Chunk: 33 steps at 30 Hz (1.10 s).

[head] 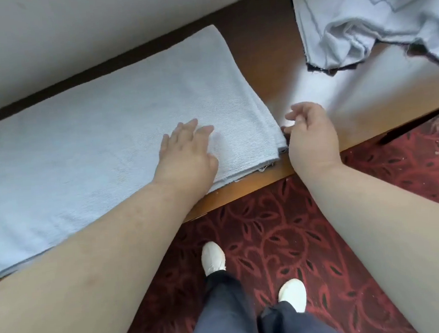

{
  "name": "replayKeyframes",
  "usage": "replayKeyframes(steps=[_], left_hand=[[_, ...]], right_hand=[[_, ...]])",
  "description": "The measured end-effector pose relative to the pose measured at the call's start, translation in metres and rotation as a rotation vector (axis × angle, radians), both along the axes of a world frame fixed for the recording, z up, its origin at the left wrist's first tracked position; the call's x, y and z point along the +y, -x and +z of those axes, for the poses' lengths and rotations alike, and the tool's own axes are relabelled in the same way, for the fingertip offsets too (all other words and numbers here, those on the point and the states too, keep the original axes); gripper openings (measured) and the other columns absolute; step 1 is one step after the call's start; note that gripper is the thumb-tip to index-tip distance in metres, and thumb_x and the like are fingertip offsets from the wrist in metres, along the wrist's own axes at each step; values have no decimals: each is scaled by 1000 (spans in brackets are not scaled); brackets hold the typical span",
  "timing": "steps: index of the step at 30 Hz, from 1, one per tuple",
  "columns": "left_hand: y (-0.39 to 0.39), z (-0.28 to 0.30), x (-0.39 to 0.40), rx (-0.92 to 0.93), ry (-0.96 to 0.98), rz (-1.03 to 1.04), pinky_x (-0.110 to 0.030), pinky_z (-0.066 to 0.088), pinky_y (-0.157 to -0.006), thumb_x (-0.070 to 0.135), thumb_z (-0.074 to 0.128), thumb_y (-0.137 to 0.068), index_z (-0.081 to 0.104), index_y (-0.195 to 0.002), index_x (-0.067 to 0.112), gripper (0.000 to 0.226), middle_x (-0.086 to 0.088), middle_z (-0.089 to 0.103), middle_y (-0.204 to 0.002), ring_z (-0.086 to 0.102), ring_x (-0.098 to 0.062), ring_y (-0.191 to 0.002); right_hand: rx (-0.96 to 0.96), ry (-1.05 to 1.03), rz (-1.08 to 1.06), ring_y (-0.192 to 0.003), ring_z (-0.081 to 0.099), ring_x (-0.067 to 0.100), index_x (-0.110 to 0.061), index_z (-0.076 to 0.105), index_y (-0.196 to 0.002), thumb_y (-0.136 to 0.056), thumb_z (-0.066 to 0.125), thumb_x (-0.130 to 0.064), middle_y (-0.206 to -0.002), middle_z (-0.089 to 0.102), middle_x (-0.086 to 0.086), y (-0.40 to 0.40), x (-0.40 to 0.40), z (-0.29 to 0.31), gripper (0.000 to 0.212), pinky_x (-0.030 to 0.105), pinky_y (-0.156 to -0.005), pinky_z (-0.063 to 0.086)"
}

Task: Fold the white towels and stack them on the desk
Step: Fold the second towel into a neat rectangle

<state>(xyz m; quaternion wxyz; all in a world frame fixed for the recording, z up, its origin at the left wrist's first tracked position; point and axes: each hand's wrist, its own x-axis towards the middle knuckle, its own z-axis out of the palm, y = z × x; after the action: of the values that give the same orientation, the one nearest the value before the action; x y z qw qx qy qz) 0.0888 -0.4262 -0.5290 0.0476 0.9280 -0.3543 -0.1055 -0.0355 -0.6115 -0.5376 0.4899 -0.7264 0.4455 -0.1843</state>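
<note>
White towel (110, 127) flat on desk (272, 83), left hand (186, 153) pressing it

Long brown polished wooden desk (263, 65) runs along the pale wall in front of me. Flat on it lies a folded white terry towel (110, 127), its near edge at the desk's front rim, covering most of the left part. At the far right sits a crumpled heap of white towels (374, 15), well apart from it. Bare wood shows between them.
</note>
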Motion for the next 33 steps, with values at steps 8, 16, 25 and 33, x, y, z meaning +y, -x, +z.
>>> replayKeyframes(steps=[8, 16, 25, 33], left_hand=[[-111, 25, -104, -74, 13, -23, -42, 41, -98, 33, 43, -100, 44, -142, 31, 41, -5, 43, -143, 43, -28, -127], [-231, 29, -186, -83, -264, -317, -47, 44, -103, 6, 51, -91, 51, -137, 33, 53, -15, 45, -137, 51, -40, -119], [-247, 36, -201, -48, -233, -608, -35, 50, -79, 8, 59, -83, 66, -89, 22, 17, -7, 59, -108, 58, -31, -90], [-274, 44, -220, 45, -328, -402, -38, 46, -83, 17, 45, -92, 55, -83, 25, 16, -2, 59, -89, 55, -27, -85]], right_hand=[[520, 241, 350, -90, 58, 15, -33, 59, -104, -84, 57, -68, -94, 60, -16, -1, 12, 16, 41, 42, -89, 42], [509, 127, 224, -75, 53, 0, -38, 57, -82, -84, 63, -58, -76, 58, -20, -18, 4, 14, 21, 40, -83, 47], [557, 198, 260, -66, 53, 8, -32, 43, -86, -90, 48, -52, -75, 57, -11, -27, 7, 25, 22, 27, -51, 35], [616, 185, 251, -59, 51, 14, -20, 51, -95, -100, 45, -45, -67, 56, -2, -44, 3, 13, 26, 28, -48, 29]])
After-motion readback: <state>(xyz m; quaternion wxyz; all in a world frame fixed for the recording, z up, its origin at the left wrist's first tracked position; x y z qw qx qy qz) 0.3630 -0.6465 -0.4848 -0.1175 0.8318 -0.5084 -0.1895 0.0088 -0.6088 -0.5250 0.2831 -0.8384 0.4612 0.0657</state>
